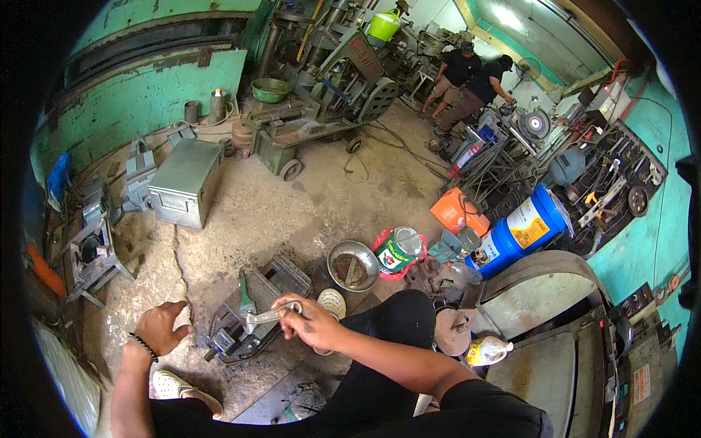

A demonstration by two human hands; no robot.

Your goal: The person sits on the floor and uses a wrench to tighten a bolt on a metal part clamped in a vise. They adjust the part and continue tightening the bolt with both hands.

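My right hand [310,325] is closed around a silver wrench [269,316], whose head sits over a grey metal machine part [292,274] on the floor between my feet. Whether the wrench head touches a nut there, I cannot tell. A green-handled tool [246,298] stands against the same part, just past the wrench. To its left hovers my left hand [162,328], with a beaded bracelet at the wrist; its fingers are apart and it holds nothing. At the part's near left end is a small boxy dark metal piece [223,339].
Beyond the part stand a metal bowl [366,283] and a green can [400,250]. Blue buckets [504,241] and an orange box [458,212] are on the right. A metal chest [182,186] sits far left, near a wheeled machine [314,139]. Two people [475,77] stand at the back.
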